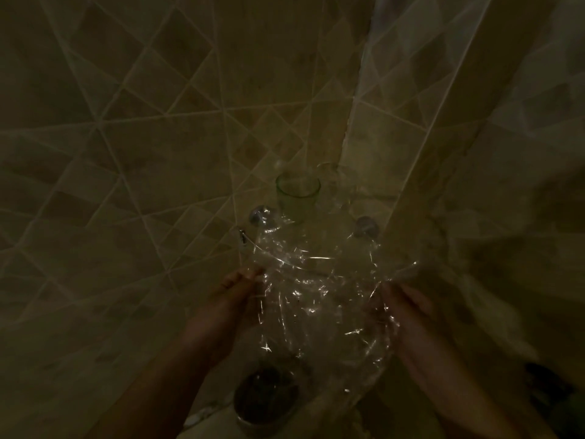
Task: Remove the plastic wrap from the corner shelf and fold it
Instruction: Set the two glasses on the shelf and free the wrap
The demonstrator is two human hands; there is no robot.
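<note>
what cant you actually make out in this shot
Head view only, very dim:
- Corner shelf: the glare of the plastic wrap hides its surface.
- Left hand and right hand: grip on the wrap lost in blur and darkness.
- Dark round object below: too dark to identify.
- Green cup: contents unclear.

The plastic wrap point(316, 299) is thin, clear film, creased and glossy, catching sharp white glints along its wrinkles. Behind it the corner shelf point(304, 258) looks like clear glass with a shiny rim, fixed by two polished metal mounts point(258, 216), and the tumbler point(297, 198) at its back corner is green-tinted glass. The wall tiles point(142, 137) are smooth, dull beige ceramic with paler grout.
</note>
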